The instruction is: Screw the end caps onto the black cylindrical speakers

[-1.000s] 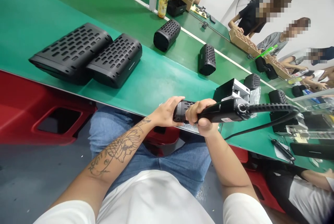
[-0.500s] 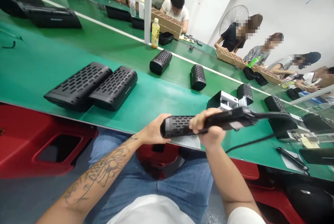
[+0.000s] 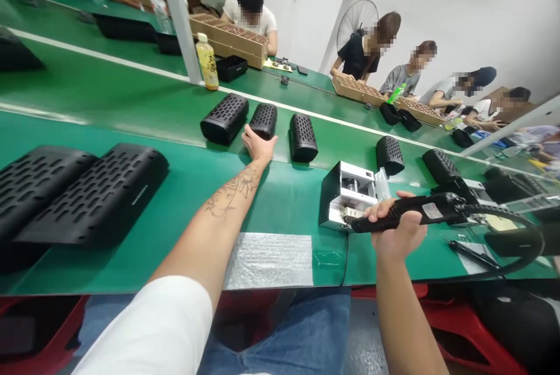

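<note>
My left hand [image 3: 259, 144] reaches out to the conveyor strip, thumb and fingers around the near end of a black perforated housing [image 3: 265, 120]. A second black housing [image 3: 224, 118] stands just left of it and a third housing [image 3: 303, 137] just right. My right hand [image 3: 396, 224] is wrapped round a black corded electric screwdriver [image 3: 420, 211], held almost level. Its tip points left, at the front of a silver and black screw feeder [image 3: 349, 194]; whether it touches I cannot tell. Two large perforated housings [image 3: 102, 194] lie at the left, overlapping.
A bubble-wrap sheet [image 3: 271, 258] lies on the green bench near its front edge. More housings [image 3: 390, 155] stand farther right along the strip. A yellow-labelled bottle [image 3: 207, 63] is beside a white post [image 3: 177, 19]. Several people sit across, with cardboard trays [image 3: 231, 39].
My left hand has moved from the bench edge out to the strip with the housing. My right hand has brought the screwdriver away from that housing to the screw feeder. The view has shifted.
</note>
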`<control>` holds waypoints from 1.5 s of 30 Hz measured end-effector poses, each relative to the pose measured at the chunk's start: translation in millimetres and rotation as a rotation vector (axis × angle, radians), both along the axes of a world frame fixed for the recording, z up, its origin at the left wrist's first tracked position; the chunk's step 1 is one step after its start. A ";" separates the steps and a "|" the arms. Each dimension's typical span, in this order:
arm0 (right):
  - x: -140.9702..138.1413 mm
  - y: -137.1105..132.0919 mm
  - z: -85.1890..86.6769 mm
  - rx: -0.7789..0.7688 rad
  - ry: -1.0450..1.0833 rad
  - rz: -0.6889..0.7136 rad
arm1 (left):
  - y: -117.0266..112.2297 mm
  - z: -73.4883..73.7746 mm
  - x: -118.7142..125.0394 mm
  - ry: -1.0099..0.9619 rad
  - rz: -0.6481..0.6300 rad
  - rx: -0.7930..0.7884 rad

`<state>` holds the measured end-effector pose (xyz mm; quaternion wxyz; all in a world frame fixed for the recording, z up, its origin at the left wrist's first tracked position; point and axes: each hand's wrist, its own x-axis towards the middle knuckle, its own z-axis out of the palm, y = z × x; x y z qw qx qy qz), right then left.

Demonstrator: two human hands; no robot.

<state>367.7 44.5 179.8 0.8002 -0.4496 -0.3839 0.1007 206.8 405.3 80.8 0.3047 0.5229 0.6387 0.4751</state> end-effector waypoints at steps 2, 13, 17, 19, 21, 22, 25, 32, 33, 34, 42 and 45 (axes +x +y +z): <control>11.3 1.0 -5.2 0.003 -0.024 -0.015 | -6.8 -8.5 29.7 0.072 0.038 0.042; 24.4 24.9 -26.0 -0.021 -0.130 -0.092 | -82.7 -5.4 172.5 -0.005 -0.043 -0.107; 25.8 26.3 -28.1 -0.038 -0.114 -0.023 | -78.2 6.5 96.8 -0.154 -0.100 -0.023; 27.3 25.0 -28.3 -0.036 -0.102 -0.023 | -96.8 3.4 27.2 -0.167 -0.227 0.096; 27.1 21.4 -28.2 -0.037 -0.092 -0.034 | -128.1 -4.5 -53.8 -0.138 -0.391 0.240; 25.6 18.1 -27.6 -0.032 -0.086 -0.043 | -146.8 -9.3 -94.5 -0.124 -0.475 0.273; 14.4 0.0 -22.0 -0.017 -0.062 -0.041 | -205.2 -23.3 -196.7 -0.106 -0.690 0.186; -40.1 -63.7 1.1 0.108 0.000 0.242 | -280.2 -43.1 -257.2 -0.013 -1.079 0.057; -48.8 -68.4 1.8 0.119 -0.023 0.296 | -281.3 -45.9 -254.8 -0.004 -1.105 0.070; -57.1 -71.1 1.6 0.130 -0.045 0.340 | -280.7 -49.2 -252.3 0.004 -1.123 0.087; -91.9 -76.8 -5.0 0.149 -0.119 0.407 | -299.4 -69.7 -242.1 0.136 -0.782 0.643; -104.0 -86.0 -0.9 0.168 -0.148 0.437 | -351.6 -56.1 -229.1 0.126 -0.579 0.919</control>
